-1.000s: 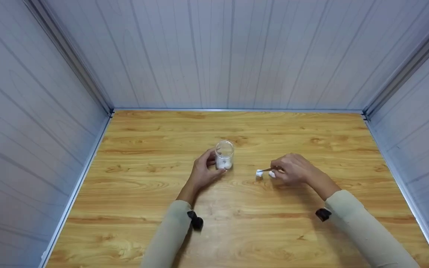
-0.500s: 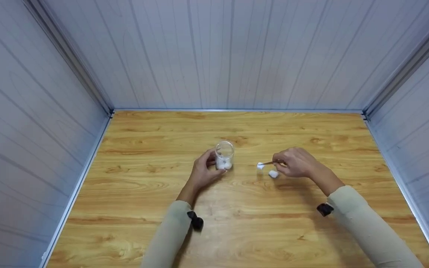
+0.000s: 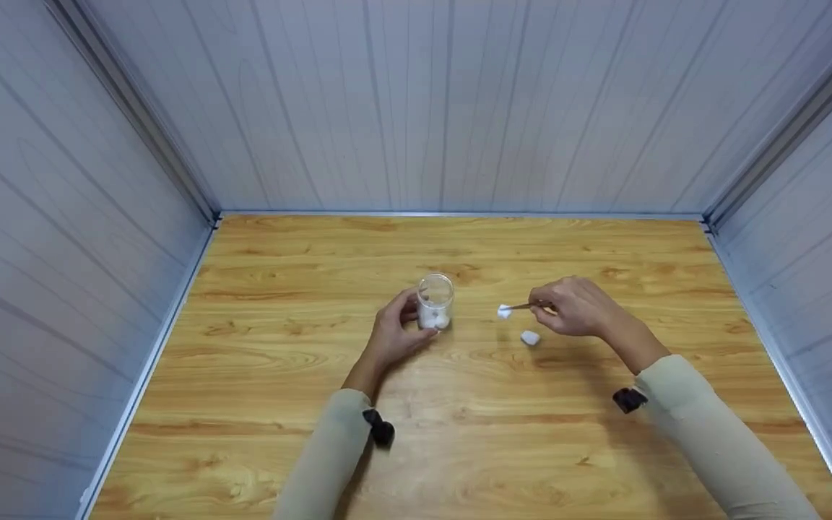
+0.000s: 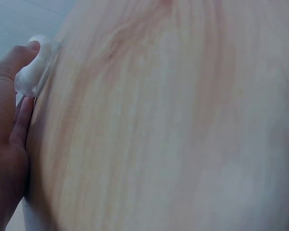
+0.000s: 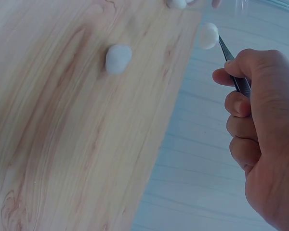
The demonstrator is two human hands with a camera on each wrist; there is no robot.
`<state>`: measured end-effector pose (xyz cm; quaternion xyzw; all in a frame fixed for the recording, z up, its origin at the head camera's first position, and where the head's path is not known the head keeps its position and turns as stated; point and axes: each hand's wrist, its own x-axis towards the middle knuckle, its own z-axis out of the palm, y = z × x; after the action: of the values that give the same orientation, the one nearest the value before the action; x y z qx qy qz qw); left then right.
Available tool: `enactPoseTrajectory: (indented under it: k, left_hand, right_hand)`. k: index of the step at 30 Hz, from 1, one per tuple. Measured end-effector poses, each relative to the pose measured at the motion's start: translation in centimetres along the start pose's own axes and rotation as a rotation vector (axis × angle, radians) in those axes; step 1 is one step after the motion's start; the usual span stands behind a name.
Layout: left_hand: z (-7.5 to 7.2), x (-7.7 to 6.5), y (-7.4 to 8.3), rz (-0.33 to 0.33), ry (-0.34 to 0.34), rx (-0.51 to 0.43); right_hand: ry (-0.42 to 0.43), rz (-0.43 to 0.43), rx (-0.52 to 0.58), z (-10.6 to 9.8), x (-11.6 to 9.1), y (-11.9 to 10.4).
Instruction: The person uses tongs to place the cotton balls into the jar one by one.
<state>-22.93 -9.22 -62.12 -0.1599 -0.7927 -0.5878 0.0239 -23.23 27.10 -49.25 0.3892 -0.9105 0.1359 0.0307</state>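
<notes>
My left hand (image 3: 396,332) curls its thumb and fingers round a clear glass jar (image 3: 435,292), which stands upright and open-topped on the table. White cotton balls (image 3: 433,318) lie in its bottom; the left wrist view shows white cotton (image 4: 32,72) through the glass beside the thumb. To the right, my right hand (image 3: 573,307) grips metal tweezers (image 5: 227,52), their tips pinching a cotton ball (image 5: 209,36) held above the table. Another cotton ball (image 5: 118,58) rests on the wood, nearer me than the tweezers in the head view.
The wood-grain table (image 3: 300,448) is bounded by pale panel walls (image 3: 416,108) at the back and both sides. Metal strips (image 3: 459,214) run along their foot. A small black device (image 3: 380,427) sits at the left cuff, another black one (image 3: 630,399) at the right.
The tweezers and their cotton ball have risen from the table beside the other cotton ball, moving away from me in the head view. My left hand and the jar have stayed still.
</notes>
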Motion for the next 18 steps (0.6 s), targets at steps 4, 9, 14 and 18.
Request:
enactPoseTrajectory:
  k: [4, 9, 14, 18]
  left_hand:
    - [0.01, 0.07, 0.09, -0.011, 0.002, -0.005]
    - [0.1, 0.17, 0.08, -0.013, -0.001, -0.021]
    - [0.14, 0.17, -0.11, 0.0, 0.002, -0.017]
    - [0.08, 0.1, -0.13, -0.001, 0.004, -0.011]
  right_hand:
    - [0.016, -0.013, -0.008, -0.16, 0.15, 0.03]
    - [0.031, -0.016, -0.017, -0.08, 0.12, 0.17]
    - [0.042, -0.003, 0.005, -0.05, 0.36, 0.12]
    - [0.058, -0.026, 0.001, -0.07, 0.81, -0.08]
